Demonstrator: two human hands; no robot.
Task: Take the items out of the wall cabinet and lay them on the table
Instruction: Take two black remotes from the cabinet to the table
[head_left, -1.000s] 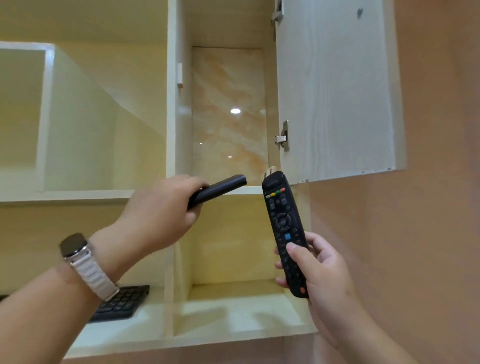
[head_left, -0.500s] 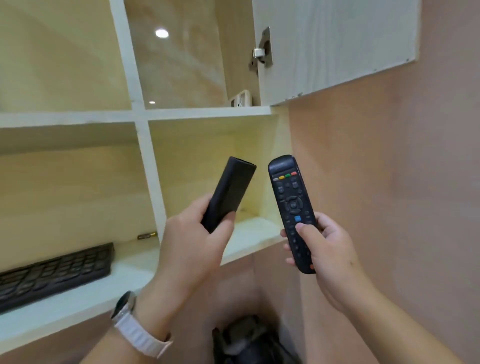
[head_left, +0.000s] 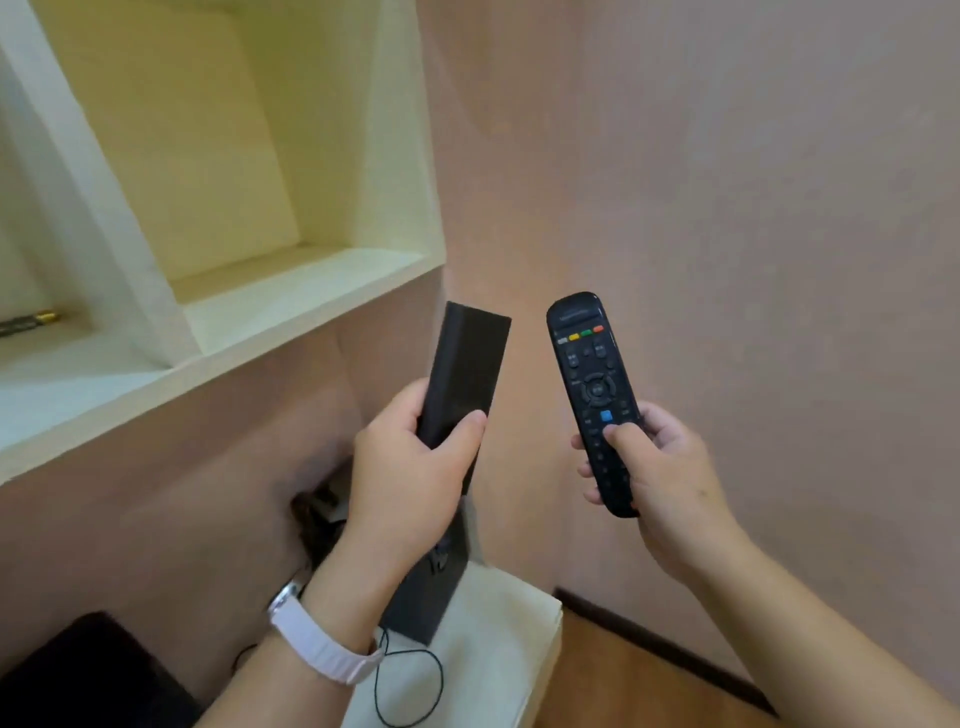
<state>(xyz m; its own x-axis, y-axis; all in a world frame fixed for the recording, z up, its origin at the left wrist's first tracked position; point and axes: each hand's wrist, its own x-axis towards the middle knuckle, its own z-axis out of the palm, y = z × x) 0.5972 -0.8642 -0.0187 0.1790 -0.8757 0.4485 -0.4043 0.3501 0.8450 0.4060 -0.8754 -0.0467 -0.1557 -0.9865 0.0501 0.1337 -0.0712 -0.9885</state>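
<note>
the left hand (head_left: 410, 467) grips a plain black bar (head_left: 465, 374) and the right hand (head_left: 654, 467) grips a button remote (head_left: 592, 395), both in the air below the bottom right corner of the wall cabinet (head_left: 311, 306), so this looks like the carry, and next they need laying flat on the table.

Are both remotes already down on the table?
No, the left hand grips the plain black remote and the right hand grips the buttoned remote, both held up in front of the wall.

A pink wall (head_left: 727, 182) meets wooden floor (head_left: 623, 686) along a dark baseboard (head_left: 660, 649)
</note>
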